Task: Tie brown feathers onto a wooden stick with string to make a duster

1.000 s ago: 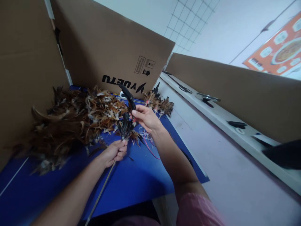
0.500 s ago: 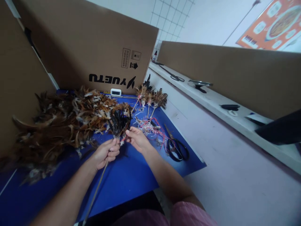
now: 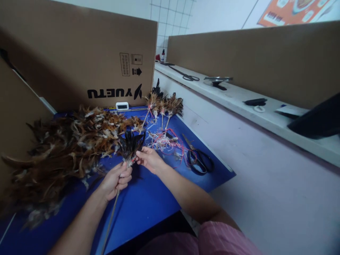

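My left hand (image 3: 118, 179) is wrapped round the thin stick of a feather duster (image 3: 130, 147), just below its tuft of dark feathers. The stick runs down toward my body, and the tuft points away from me. At the right side of the tuft's base, my right hand (image 3: 148, 158) is pinched closed. A bit of red string shows by its fingertips, but what exactly they grip is too small to make out. Left of the hands lies a large pile of brown feathers (image 3: 79, 141) on the blue table top (image 3: 151, 198).
Black-handled scissors (image 3: 199, 161) lie to the right, beside a tangle of red and white string (image 3: 170, 141). Several finished-looking feather dusters (image 3: 164, 104) lie behind it. A small white digital display (image 3: 122, 106) stands against the cardboard panel (image 3: 79, 53). A ledge (image 3: 239, 97) with tools runs along the right.
The camera view has shifted, so the surroundings sit further left. Both hands stay at the duster's tuft; the right fingers are now closer to its base, with less red string showing.
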A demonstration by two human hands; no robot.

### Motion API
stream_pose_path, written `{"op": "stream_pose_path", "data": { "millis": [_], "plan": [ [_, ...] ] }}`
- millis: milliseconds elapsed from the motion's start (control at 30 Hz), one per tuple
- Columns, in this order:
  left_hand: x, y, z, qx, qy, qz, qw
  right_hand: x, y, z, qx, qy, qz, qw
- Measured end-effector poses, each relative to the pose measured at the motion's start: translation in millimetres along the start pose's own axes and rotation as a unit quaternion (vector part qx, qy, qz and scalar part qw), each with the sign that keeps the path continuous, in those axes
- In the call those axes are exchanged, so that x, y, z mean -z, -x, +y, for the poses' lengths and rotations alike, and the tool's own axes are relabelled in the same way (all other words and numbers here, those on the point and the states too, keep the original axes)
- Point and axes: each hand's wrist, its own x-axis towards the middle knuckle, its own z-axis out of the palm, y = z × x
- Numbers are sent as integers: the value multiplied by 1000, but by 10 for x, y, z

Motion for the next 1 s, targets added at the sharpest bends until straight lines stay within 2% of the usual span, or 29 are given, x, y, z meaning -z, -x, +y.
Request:
{"op": "stream_pose_path", "data": {
  "millis": [433,600,800,1000],
  "plan": [
    [-15,23,1,20,-19,-1,1000,56,-20,89,21,22,-64,997],
    [-30,27,0,30,-40,-4,999,39,-10,81,35,39,-55,997],
    [-39,22,-7,47,-61,1,997,25,-4,75,15,58,-16,998],
    [-39,18,-14,51,-96,25,994,29,-10,96,6,56,-10,998]
  ]
}}
